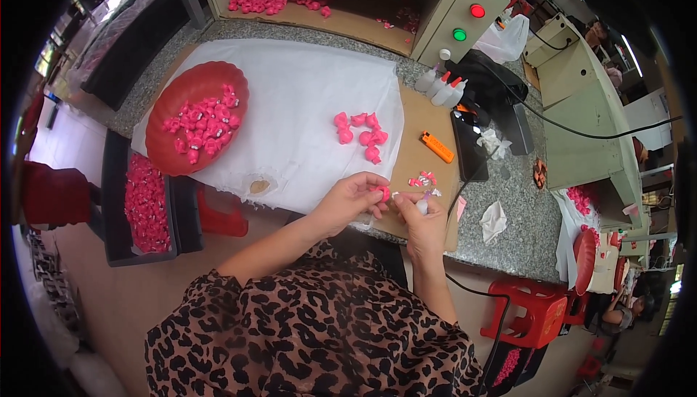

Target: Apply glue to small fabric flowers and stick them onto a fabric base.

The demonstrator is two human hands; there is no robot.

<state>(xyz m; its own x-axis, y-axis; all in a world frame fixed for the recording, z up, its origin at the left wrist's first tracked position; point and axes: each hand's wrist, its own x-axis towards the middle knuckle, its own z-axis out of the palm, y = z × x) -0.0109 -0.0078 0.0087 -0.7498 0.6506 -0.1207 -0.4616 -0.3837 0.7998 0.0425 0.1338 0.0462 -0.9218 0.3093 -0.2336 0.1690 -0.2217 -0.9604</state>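
My left hand (354, 199) pinches a small pink molded piece (384, 193) between thumb and fingertips, over the near edge of the table. Close beside it, my right hand (425, 223) is closed around a small whitish squeeze bottle (423, 206), mostly hidden by the fingers. Several pink figures (372, 138) lie in a loose cluster on the white sheet (290, 107) beyond my hands. Small pink and silvery bits (422, 178) rest on the brown board just past my right hand. At the left, a red scalloped dish (163, 132) holds many more pink pieces.
An orange cutter knife (438, 146) lies on the board (414, 117). White bottles with red caps (451, 92) stand behind it, beside a black tray (520, 132). A control box (465, 19) with red and green lights is at the back. A dark crate (116, 234) of pink pieces stands lower left.
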